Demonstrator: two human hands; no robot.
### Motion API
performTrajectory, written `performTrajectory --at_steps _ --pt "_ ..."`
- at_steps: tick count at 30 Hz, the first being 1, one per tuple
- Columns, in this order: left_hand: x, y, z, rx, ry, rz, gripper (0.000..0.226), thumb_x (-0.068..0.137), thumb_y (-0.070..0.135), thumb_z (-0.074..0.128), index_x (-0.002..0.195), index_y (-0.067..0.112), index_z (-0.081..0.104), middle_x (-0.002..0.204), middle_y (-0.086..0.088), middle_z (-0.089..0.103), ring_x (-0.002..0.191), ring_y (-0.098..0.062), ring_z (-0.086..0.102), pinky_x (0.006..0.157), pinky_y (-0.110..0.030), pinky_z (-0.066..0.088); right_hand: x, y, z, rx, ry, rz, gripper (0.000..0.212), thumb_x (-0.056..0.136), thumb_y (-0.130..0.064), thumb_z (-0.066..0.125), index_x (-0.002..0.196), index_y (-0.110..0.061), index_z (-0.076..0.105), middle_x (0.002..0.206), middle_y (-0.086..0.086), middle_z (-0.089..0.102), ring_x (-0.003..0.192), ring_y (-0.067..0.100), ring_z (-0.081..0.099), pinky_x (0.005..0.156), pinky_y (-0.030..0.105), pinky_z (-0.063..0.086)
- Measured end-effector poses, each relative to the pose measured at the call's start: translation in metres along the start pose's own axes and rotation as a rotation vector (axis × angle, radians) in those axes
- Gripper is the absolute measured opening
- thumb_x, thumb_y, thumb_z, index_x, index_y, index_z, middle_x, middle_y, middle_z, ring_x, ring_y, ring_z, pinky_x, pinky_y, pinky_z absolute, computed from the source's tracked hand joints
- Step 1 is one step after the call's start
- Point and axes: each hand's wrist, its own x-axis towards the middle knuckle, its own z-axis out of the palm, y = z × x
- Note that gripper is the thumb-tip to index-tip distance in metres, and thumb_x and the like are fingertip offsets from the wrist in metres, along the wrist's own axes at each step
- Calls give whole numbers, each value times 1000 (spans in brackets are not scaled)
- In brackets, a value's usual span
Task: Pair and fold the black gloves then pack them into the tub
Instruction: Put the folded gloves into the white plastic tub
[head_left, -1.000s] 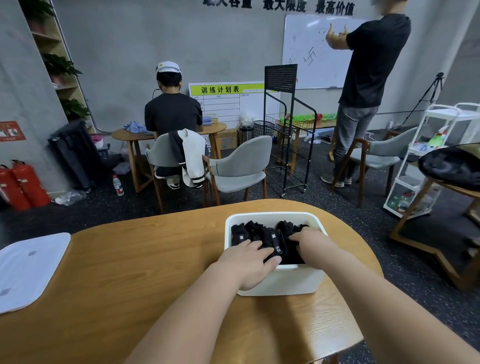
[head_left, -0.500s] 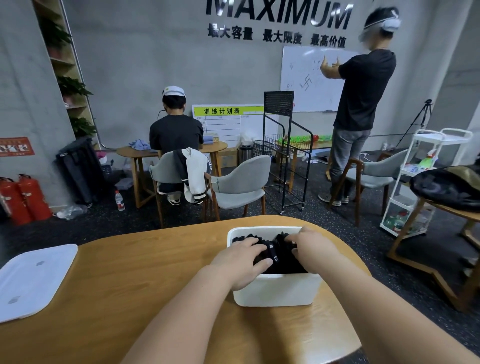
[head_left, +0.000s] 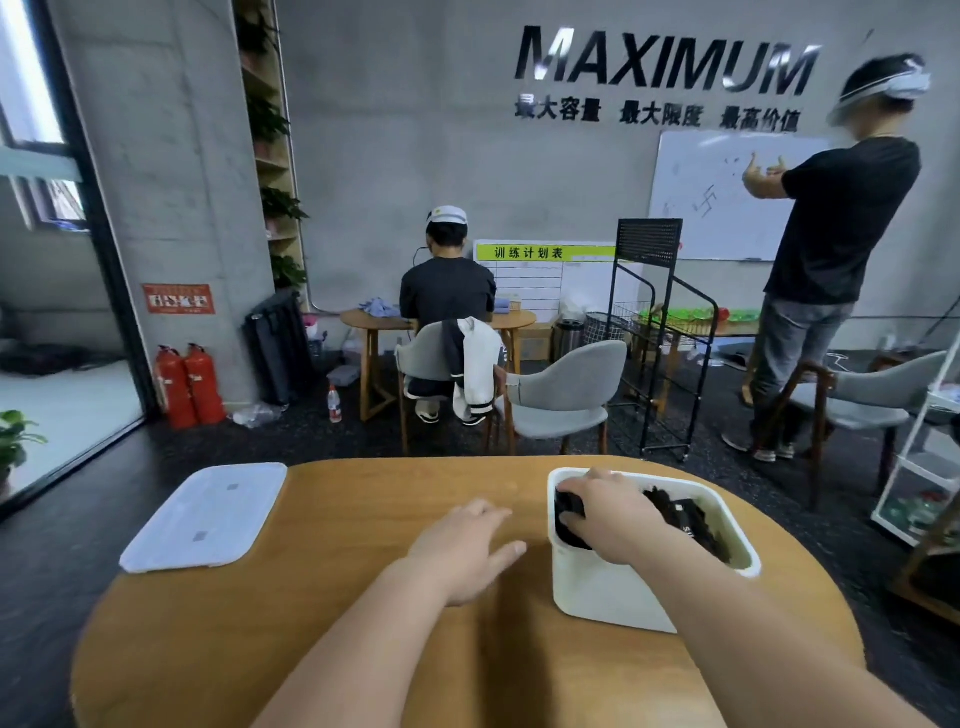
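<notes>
The white tub (head_left: 597, 592) stands on the right side of the wooden table (head_left: 322, 613). Folded black gloves (head_left: 685, 519) fill it up to the rim. My right hand (head_left: 613, 514) reaches into the tub's left end, its fingers and thumb curled over a black glove bundle there. My left hand (head_left: 462, 545) is outside the tub, just left of it, low over the bare tabletop with fingers spread and relaxed, holding nothing.
A white tub lid (head_left: 208, 514) lies flat on the table's far left. Beyond the table are a grey chair (head_left: 561, 395), a black wire rack (head_left: 660, 338), a seated person (head_left: 447, 296) and a standing person (head_left: 831, 249) at a whiteboard.
My left hand has come out of the tub and moved left over the table. My right hand has shifted to the tub's left end. The camera has tilted up and turned left.
</notes>
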Motion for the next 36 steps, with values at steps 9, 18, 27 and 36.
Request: performTrajectory --at_steps 9,18,27,36 --pt "-60 -82 22 -72 20 -211 68 105 68 40 164 34 33 166 9 34 150 -18 37 120 -42 39 10 -82 47 67 -44 -166 55 102 -44 58 155 -38 45 156 2 42 148 29 35 116 45 42" --pt "-106 -151 56 -84 26 -369 65 105 65 41 162 32 38 163 8 35 150 -16 34 124 -36 34 13 -158 90 109 -137 -301 58 106 -45 54 161 -36 36 159 0 39 150 30 33 120 44 38" --pt "-137 -207 70 -34 111 -509 61 108 60 38 162 33 34 171 5 22 158 -17 16 128 -39 27 33 -217 140 191 -244 -381 63 106 -48 54 162 -36 31 164 -8 29 155 25 23 123 39 32" --pt "-139 -264 76 29 162 -619 63 109 61 34 164 32 29 173 1 16 161 -22 11 129 -41 23 60 -260 204 149 -219 -451 68 105 -62 42 164 -37 21 176 -7 2 162 23 -2 130 47 20"
